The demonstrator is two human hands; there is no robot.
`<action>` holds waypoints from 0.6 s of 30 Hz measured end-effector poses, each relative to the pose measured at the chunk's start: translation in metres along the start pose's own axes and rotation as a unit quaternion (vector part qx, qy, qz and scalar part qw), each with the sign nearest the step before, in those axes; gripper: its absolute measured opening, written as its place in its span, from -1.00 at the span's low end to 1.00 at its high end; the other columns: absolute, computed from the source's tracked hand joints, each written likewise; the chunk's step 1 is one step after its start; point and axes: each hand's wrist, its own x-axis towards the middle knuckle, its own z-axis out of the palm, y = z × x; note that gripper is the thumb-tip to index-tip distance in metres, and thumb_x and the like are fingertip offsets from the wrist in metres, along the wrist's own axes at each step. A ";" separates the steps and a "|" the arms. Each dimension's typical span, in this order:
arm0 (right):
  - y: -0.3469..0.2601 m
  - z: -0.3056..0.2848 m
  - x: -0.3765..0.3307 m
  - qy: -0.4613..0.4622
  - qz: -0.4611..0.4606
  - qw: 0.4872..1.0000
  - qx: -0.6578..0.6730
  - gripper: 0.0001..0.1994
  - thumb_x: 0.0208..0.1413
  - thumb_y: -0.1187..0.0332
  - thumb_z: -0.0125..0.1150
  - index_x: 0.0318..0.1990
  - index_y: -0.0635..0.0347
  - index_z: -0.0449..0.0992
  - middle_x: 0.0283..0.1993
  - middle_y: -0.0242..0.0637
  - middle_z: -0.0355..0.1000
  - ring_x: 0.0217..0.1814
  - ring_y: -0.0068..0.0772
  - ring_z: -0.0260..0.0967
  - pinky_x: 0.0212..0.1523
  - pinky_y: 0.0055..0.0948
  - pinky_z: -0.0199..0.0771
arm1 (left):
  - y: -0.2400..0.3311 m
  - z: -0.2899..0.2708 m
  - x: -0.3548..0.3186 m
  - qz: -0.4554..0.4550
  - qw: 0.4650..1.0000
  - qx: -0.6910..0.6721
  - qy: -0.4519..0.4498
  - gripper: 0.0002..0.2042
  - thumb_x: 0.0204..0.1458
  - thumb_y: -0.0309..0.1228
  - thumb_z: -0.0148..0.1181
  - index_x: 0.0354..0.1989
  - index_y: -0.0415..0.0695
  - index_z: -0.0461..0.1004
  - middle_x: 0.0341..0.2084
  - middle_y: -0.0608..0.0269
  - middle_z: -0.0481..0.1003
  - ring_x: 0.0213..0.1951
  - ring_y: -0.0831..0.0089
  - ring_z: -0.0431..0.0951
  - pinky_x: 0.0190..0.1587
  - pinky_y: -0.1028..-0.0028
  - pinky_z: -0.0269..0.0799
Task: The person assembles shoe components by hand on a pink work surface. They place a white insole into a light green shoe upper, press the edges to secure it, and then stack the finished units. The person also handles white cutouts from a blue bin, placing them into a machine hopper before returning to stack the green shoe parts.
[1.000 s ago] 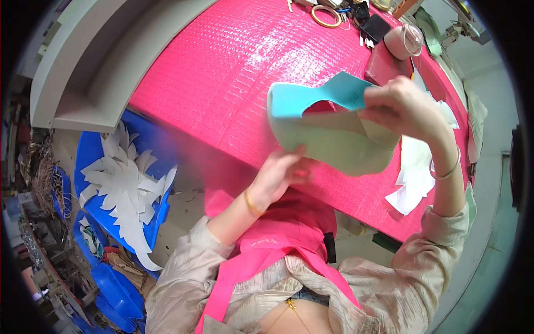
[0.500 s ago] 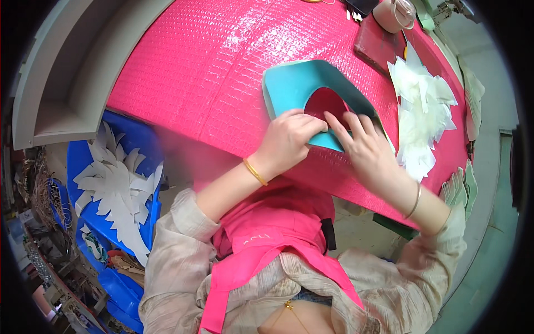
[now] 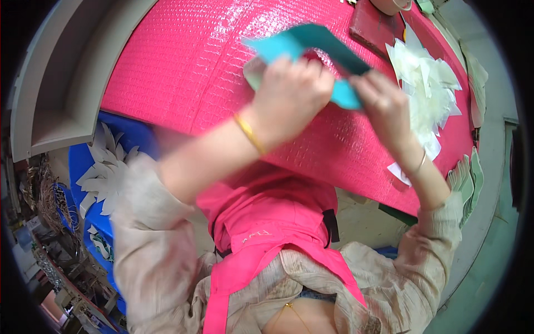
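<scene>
A teal sheet piece [image 3: 283, 43] is held up over the pink-covered table [image 3: 183, 72]. It is a flexible sheet with a rounded opening, blurred by motion, with a darker far side. My left hand [image 3: 295, 92] is closed on its near edge, knuckles up, hiding part of the sheet. At the sheet's right end, my right hand [image 3: 384, 106] pinches the near corner between thumb and fingers. A pale greenish-white sheet [image 3: 253, 74] shows beside my left hand; I cannot tell whether it is joined to the teal one.
A pile of white cut pieces [image 3: 420, 94] lies on the table's right, below a dark red block [image 3: 374, 28]. To the left stand a grey shelf [image 3: 61, 106] and a blue bin [image 3: 125, 128] with white strips. Pale green sheets [image 3: 467, 183] are at the right edge.
Both hands have raised the teal piece away from me and tilted it. The left hand has turned knuckles up, the right has closed to a pinch, and the pale sheet shows more.
</scene>
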 end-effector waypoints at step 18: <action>-0.014 0.060 0.011 -0.223 0.068 0.961 0.152 -0.94 -0.23 0.46 0.13 -0.56 0.22 0.50 -0.54 -0.09 0.40 -0.45 -0.14 0.40 -0.42 -0.25 0.38 | 0.013 0.046 -0.069 -0.197 0.979 -0.054 -0.014 -0.89 -0.28 -0.36 0.24 -0.59 -0.09 0.47 -0.56 0.29 0.41 -0.36 0.38 0.37 -0.23 0.38 0.16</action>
